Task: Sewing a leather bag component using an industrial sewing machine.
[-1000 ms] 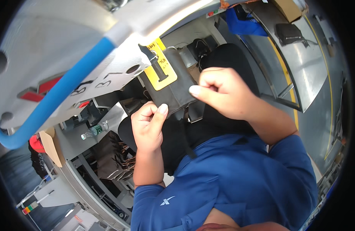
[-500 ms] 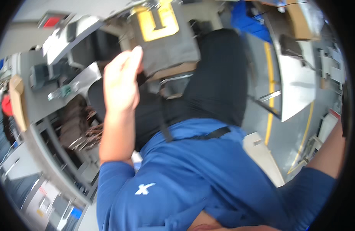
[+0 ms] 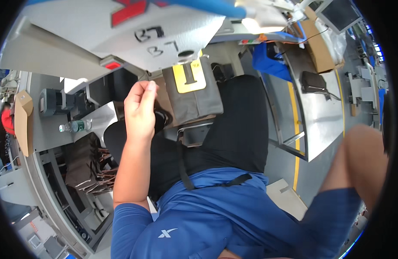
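My left hand (image 3: 140, 111) is raised over my lap with its fingers curled in and the thumb pressed against them. Whatever it may hold is hidden. Just right of it, a dark grey fabric piece (image 3: 197, 105) with a yellow patch (image 3: 189, 82) hangs in front of my knees, apart from the hand. A pale machine housing (image 3: 164, 45) with a blue bar (image 3: 203, 7) stands above it and covers its top. My right arm (image 3: 358, 159) is bent up at the right edge, its hand out of the picture.
Stacked dark fabric pieces (image 3: 83, 162) lie low on the left, below a clear bottle (image 3: 76, 126) and a grey motor (image 3: 56, 102). Rightward, a metal table (image 3: 326, 116) carries a black pouch (image 3: 314, 83) and a cardboard box (image 3: 316, 47). A blue bin (image 3: 270, 62) stands nearby.
The view has shifted, bringing the machine housing in at the top and the fabric piece lower. My right arm has bent upward at the elbow. My left hand stays closed.
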A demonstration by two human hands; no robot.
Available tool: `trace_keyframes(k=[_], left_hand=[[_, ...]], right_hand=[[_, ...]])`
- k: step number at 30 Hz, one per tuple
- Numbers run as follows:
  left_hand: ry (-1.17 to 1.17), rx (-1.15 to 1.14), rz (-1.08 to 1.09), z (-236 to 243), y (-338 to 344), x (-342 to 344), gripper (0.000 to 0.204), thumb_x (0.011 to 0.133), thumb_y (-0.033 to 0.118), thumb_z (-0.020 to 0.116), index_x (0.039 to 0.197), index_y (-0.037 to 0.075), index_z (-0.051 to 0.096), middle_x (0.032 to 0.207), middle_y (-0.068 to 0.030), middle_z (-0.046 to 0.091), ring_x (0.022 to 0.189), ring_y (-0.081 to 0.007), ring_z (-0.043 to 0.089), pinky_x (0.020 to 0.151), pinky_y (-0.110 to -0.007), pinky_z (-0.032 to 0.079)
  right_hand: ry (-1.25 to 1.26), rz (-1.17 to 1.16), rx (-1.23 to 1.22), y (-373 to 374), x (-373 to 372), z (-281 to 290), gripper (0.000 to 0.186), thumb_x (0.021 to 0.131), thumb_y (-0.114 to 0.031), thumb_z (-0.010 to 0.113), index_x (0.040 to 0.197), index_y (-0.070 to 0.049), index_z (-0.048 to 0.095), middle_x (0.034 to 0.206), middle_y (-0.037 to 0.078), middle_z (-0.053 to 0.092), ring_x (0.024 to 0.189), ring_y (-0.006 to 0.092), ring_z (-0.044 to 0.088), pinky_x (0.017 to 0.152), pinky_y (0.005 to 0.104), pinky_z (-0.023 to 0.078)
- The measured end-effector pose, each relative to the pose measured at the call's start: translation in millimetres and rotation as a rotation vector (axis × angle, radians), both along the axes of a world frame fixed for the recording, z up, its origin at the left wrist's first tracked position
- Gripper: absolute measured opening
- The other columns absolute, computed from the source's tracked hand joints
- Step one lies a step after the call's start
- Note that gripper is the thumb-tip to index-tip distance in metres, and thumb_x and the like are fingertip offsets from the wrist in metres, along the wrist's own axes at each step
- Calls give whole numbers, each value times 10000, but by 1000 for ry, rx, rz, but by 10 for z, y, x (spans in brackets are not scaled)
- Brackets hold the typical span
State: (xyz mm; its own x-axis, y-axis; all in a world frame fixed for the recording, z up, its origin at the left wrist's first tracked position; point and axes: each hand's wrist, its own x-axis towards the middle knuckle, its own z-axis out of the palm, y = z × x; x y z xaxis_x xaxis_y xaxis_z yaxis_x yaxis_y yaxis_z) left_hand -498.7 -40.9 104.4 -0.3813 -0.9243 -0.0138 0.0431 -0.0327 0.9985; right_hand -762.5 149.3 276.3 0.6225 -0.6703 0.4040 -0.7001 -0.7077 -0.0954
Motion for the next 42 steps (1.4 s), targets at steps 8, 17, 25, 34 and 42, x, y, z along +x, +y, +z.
trace_keyframes(k=[8,17,25,34,42], left_hand=[[139,382,-51,-648,-383,-258,372,1061,349,492,1182,42,664,1127,-23,659,1021,-152,573,888,-322,436],[138,748,-197,-881,-372,-350,390,1026,342,569,1252,32,639,1169,-53,686,1076,-151,599,924,-330,462],[-1,753,-795,-523,78,-37,404,937,123,700,1315,14,608,1291,-95,640,1157,-159,593,999,-321,485],[285,-128,-527,325,275,123,218,1020,144,538,1135,1,657,1033,-67,678,909,-148,635,781,-296,525],[-79,-613,-339,763,178,69,162,857,-27,577,965,-4,694,863,-63,732,777,-203,697,697,-302,532]], right_hand=[[-1608,-245,163,-771,119,-925,379,1049,-296,475,867,13,599,876,148,662,744,205,606,666,323,502],[-2056,-276,995,-1177,307,-2309,444,1076,-357,463,1218,33,623,1181,134,688,1057,213,667,927,355,539],[-1780,-409,1475,-706,585,-2405,416,1032,-295,530,1326,-3,567,1218,161,662,1017,261,699,762,395,615],[-2411,356,942,-190,732,-1382,524,1021,-277,511,1470,-23,415,1459,175,493,1321,350,486,1090,521,382],[-1401,-50,236,-504,906,-1098,817,770,-334,861,1403,6,472,1387,125,555,1266,330,542,1091,447,407]])
